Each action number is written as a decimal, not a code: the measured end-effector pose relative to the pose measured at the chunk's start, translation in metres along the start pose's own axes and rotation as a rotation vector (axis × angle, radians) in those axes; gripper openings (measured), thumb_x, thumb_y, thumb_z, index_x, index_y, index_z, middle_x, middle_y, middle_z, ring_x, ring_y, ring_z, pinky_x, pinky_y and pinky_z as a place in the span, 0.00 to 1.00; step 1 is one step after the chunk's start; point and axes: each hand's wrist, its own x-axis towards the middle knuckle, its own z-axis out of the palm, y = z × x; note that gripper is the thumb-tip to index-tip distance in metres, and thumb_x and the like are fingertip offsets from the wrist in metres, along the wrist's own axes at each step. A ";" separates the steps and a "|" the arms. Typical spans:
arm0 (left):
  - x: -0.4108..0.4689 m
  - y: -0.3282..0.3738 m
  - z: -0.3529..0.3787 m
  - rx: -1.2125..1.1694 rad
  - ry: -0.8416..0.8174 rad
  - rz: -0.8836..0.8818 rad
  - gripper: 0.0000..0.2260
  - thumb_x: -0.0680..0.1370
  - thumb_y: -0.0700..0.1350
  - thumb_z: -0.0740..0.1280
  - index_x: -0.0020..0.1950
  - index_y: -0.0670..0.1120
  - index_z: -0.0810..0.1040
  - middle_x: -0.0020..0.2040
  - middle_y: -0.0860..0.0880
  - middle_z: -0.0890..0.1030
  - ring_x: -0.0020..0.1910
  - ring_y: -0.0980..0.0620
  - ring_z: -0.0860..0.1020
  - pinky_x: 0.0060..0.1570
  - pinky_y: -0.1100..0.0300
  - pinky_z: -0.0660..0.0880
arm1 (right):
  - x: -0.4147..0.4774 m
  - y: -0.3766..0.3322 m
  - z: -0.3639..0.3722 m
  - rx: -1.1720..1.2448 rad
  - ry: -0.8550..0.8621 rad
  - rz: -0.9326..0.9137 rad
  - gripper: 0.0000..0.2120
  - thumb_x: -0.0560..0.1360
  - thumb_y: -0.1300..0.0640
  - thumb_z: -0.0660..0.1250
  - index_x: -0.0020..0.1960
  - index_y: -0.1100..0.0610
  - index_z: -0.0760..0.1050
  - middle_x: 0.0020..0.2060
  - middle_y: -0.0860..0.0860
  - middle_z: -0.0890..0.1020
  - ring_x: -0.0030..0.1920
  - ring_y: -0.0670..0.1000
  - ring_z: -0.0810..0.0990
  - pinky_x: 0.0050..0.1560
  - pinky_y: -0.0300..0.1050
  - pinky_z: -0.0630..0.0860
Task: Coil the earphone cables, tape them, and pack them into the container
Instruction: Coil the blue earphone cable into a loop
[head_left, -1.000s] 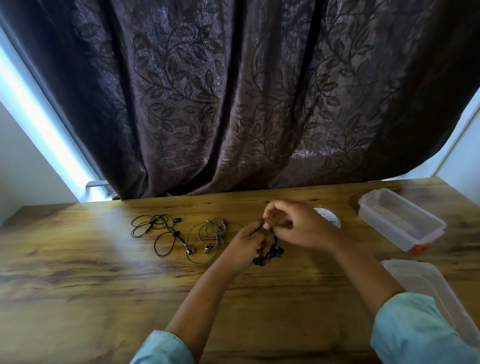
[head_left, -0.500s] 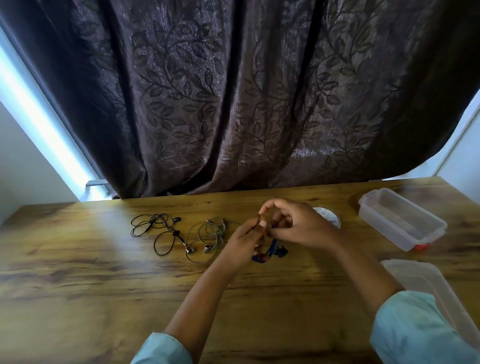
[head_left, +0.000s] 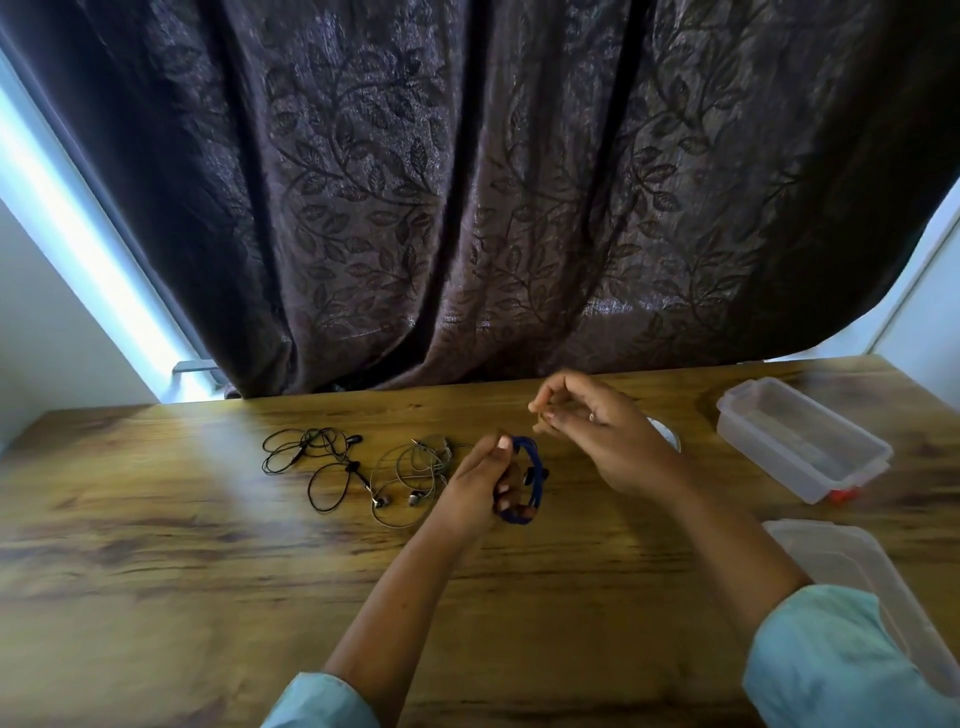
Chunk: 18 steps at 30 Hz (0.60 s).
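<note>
Earphones count three: your left hand grips one blue coil; one black earphone and one grey earphone lie left of it. Your right hand has its fingertips bunched; whether they pinch something, I cannot tell. One container stands to its right.

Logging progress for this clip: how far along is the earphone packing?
Done: nothing packed; the container looks empty. In hand: the left hand grips a coiled blue earphone; tape on it is not visible. The right hand hovers above, fingers pinched. Left: the black earphones and grey earphones lie loose on the table.
</note>
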 end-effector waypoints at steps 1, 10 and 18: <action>0.000 0.000 -0.001 -0.011 0.000 0.009 0.13 0.83 0.46 0.53 0.39 0.46 0.67 0.28 0.54 0.65 0.28 0.56 0.62 0.33 0.63 0.64 | 0.000 0.001 0.000 0.001 -0.001 0.015 0.06 0.78 0.64 0.62 0.50 0.55 0.75 0.52 0.55 0.79 0.50 0.48 0.82 0.52 0.39 0.79; -0.005 0.008 0.000 0.054 0.042 0.012 0.11 0.84 0.44 0.52 0.50 0.43 0.72 0.31 0.54 0.72 0.29 0.58 0.72 0.49 0.50 0.76 | -0.004 -0.002 0.007 -0.167 -0.081 0.012 0.09 0.76 0.63 0.65 0.50 0.49 0.75 0.46 0.46 0.81 0.44 0.42 0.79 0.38 0.32 0.72; -0.012 0.017 0.006 0.068 0.045 0.053 0.12 0.83 0.46 0.52 0.45 0.44 0.70 0.28 0.59 0.76 0.29 0.63 0.77 0.50 0.53 0.76 | -0.003 -0.002 0.007 -0.234 -0.002 -0.082 0.05 0.75 0.60 0.68 0.45 0.51 0.75 0.44 0.47 0.82 0.47 0.44 0.81 0.47 0.45 0.79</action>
